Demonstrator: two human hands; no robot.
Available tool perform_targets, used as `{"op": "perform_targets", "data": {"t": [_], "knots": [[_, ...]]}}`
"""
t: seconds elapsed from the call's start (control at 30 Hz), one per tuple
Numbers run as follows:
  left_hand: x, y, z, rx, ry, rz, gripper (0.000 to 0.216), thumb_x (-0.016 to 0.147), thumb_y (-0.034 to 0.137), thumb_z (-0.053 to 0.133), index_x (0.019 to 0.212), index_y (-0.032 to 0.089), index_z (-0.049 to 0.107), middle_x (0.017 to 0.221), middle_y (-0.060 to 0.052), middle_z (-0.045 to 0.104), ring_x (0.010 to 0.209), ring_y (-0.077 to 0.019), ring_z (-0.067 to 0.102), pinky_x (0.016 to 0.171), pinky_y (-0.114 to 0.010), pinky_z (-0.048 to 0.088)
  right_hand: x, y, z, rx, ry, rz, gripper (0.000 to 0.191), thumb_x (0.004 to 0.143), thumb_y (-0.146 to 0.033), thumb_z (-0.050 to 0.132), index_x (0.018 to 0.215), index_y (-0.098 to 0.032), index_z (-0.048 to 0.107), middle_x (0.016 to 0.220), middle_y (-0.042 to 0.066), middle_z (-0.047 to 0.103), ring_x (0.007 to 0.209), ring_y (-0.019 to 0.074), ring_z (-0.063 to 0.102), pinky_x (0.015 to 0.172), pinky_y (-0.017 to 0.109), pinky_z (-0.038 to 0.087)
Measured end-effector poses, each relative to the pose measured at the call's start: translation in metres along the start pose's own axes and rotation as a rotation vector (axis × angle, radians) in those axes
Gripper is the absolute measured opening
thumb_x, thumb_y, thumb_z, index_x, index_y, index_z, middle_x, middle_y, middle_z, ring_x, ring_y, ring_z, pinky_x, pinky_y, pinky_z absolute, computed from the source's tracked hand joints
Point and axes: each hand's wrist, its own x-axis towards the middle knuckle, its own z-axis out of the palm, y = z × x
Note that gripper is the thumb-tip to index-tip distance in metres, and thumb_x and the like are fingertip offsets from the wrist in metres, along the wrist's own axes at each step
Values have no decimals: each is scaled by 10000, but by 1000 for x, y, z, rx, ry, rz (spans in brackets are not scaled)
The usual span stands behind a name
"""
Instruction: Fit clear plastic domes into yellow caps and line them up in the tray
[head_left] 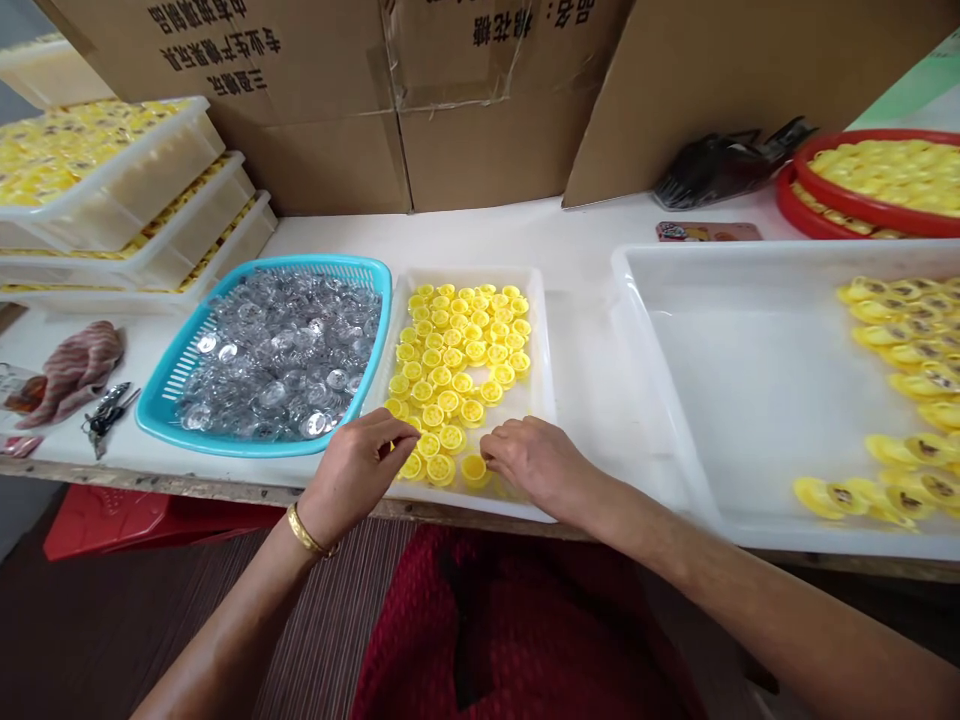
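Yellow cups [452,437], dozens, share one white tray [543,370]

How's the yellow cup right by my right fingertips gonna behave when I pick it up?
The yellow cup is small and looks like plastic, so it's probably light and fairly stiff. Its surface seems glossy, so it may feel slippery. With that round rim, it could roll if dropped on its side.

Small-parts workshop: white worktable [589,375], stacked trays [154,190], massed yellow cups [448,402], basket [157,400] of clear pieces [285,350], printed cardboard [322,110].
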Motion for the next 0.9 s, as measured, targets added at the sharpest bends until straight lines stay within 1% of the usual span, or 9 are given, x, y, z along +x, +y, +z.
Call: {"op": "perform_targets", "data": {"t": [0.13,0.3,0.37,0.47,0.53,0.6,0.77,0.83,0.9], "knots": [[7,9,15,32,-198,103,150,852,164,568,801,185,708,760,-25,659,735,-145,612,663,-251,434,-11,7,-15,78,59,107,116,860,-157,592,753,-188,620,727,16,646,714,167,575,665,286,362],[29,33,41,355,-498,357,116,838,221,598,804,186,703,791,-56,664,854,-218,607,713,-307,467,-25,14,-33,96,214,224,81,853,-180,609,774,-195,624,767,11,647,757,170,576,684,282,397],[39,44,51,465,-581,396,99,815,245,624,824,174,692,819,-73,668,882,-243,616,699,-319,486,-31,18,-40,67,253,263,78,845,-162,616,772,-192,620,767,8,647,762,172,578,684,282,402],[52,56,63,572,-664,379,139,807,223,619,916,159,677,869,-106,680,872,-272,645,673,-345,509,-38,22,-47,-2,293,282,66,842,-158,621,782,-186,622,769,9,650,762,178,580,692,290,403],[56,61,70,597,-689,364,158,828,159,559,936,151,674,856,-123,688,843,-278,664,660,-355,516,-42,23,-49,-55,310,280,62,841,-166,625,782,-184,620,762,9,650,752,181,579,690,296,399],[58,63,74,600,-692,353,198,836,101,498,901,131,683,824,-144,691,829,-290,673,656,-370,519,-45,24,-49,-99,320,270,65,844,-176,624,780,-180,617,757,11,649,745,183,577,689,301,395],[57,66,78,596,-655,289,265,821,33,429,861,92,685,838,-189,682,837,-312,670,658,-394,513,-46,22,-45,-139,349,249,97,840,-181,628,748,-180,597,731,7,640,714,180,572,666,299,378],[56,65,79,587,-628,258,276,814,24,417,862,87,681,839,-190,681,828,-311,669,652,-391,506,-45,21,-39,-118,398,254,113,837,-175,627,732,-185,587,709,-1,630,694,172,567,656,293,376],[56,62,80,569,-596,234,268,814,39,422,867,92,680,843,-179,685,829,-304,666,658,-384,497,-44,21,-32,-64,490,272,120,832,-157,623,725,-186,577,698,-10,622,673,157,563,652,280,380]]}}
